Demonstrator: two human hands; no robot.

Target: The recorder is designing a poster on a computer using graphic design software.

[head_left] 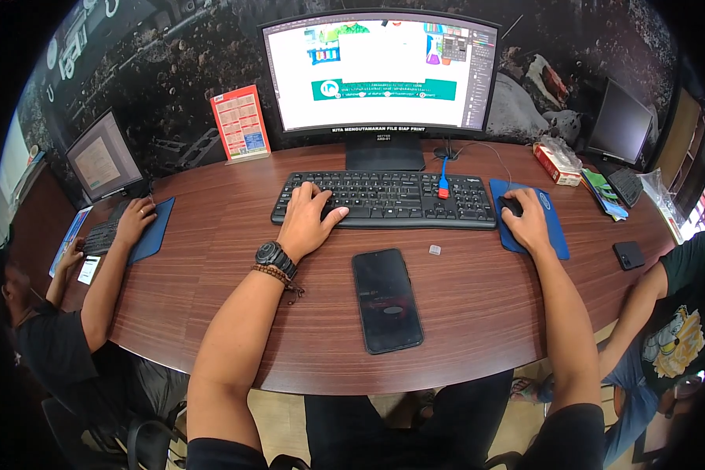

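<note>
Head cam | L hand (304,221) spread on blk oblong kbd (395,201) | R hand (529,222) cupped round blk mouse (511,206) | wood-grain desk (478,313)

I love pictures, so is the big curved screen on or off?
On: the curved screen glows bright white, showing colourful pictures.

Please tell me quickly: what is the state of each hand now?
Left hand: open, on the black keyboard.
Right hand: holding the black computer mouse.

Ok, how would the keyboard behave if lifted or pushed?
The black keyboard should be stiff, judging by its long slab-like body. Flat and broad, it probably won't roll or tip. The blue-and-red item lying across it could slide off.
</note>
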